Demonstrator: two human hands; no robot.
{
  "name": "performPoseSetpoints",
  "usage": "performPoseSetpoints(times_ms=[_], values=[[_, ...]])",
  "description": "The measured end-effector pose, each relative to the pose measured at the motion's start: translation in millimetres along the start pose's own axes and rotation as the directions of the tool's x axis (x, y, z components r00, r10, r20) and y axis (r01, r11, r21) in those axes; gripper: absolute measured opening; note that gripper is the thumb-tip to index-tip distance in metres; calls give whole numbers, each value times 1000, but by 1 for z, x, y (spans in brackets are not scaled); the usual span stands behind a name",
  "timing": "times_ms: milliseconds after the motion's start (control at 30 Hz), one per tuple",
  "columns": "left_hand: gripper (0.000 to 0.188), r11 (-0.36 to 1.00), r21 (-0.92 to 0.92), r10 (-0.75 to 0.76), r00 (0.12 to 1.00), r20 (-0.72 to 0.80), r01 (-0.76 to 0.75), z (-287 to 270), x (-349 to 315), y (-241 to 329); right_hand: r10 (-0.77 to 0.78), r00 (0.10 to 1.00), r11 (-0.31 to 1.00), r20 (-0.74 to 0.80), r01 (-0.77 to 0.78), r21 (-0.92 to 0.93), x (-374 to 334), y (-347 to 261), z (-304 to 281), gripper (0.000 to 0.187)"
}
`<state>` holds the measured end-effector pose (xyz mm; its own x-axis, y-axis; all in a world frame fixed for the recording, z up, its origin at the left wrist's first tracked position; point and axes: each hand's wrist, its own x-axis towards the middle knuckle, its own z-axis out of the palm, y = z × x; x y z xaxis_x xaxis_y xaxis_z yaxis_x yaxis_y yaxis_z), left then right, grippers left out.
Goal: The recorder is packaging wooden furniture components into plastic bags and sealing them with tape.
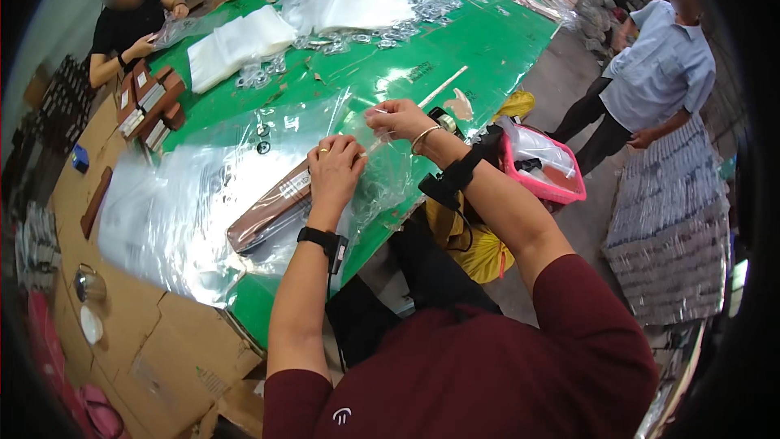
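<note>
A long brown piece (272,210) with a white label on it lies slantwise across clear plastic bags, apparently inside a clear bag (374,169). My left hand (335,172), a ring on one finger, is closed over the far end of this piece, its fingers curled on the film. To the right of it my right hand (400,122) pinches the bag's film between thumb and fingers. Beneath both lies a wide spread of flat clear bags (175,211). Two small dark round parts (262,146) rest on the film beyond the brown piece.
More bags (236,45) and clear plastic rings (390,32) lie on the green table (479,57). Brown pieces (150,102) are stacked at left. A pink basket (581,187) stands at right. One person (134,16) sits across the table; another (658,65) stands at right.
</note>
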<state>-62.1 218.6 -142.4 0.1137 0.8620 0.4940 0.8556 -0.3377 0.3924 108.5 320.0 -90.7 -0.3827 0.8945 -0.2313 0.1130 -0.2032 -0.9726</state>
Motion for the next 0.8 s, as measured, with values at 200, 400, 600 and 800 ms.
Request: performPoseSetpoints(times_ms=[200,400,600,800], values=[[36,995,13,-97,995,-4,97,2,-7,-8,5,990,993,142,-21,113,5,6,33,31],[39,988,-145,-65,996,-63,55,5,-5,-16,3,982,974,190,-46,223,-1,2,40,32],[29,915,-386,-100,993,63,117,-14,-2,-16,-140,959,920,245,218,-325,-3,-16,25,31],[23,964,-248,-171,941,-293,97,-62,2,54,-358,930,817,-86,357,452,-41,-68,2,32]])
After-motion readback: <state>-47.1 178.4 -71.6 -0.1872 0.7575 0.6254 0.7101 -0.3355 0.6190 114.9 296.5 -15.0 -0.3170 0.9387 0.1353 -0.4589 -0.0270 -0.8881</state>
